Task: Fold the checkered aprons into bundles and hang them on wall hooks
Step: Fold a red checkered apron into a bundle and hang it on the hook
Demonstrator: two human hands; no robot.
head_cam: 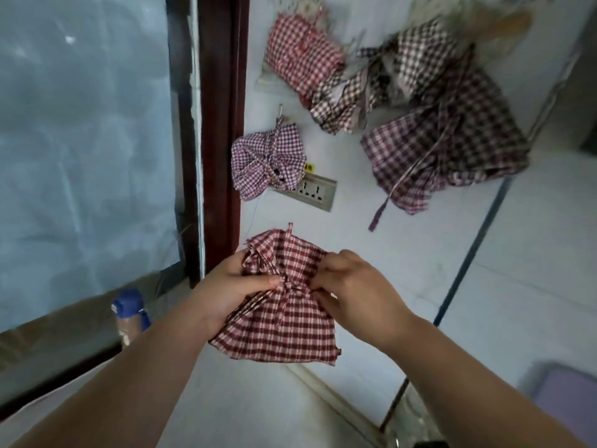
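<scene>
Both hands meet at the cinched waist of a pleated red-and-white checkered apron bundle (pixel 284 321). The left hand (pixel 231 284) grips the gathered folds, and the right hand (pixel 355 286) pinches the knotted tie. The bundle's long axis runs straight away from the person, its thin strap end pointing up the white wall (pixel 387 247). Beyond it, above a grey wall socket (pixel 315 190), a purple-checked cloth bundle (pixel 268 160) hangs on the left hand's side. A free hook I cannot make out.

From the held bundle (pixel 284 315), bare wall (pixel 387 234) lies open at 2 o'clock. A socket (pixel 315 190) and hung bundle (pixel 266 160) crowd 12; aprons (pixel 445 140) hang at 1; door frame (pixel 221 156) bars 11; pole (pixel 468 253) slants at 3.
</scene>
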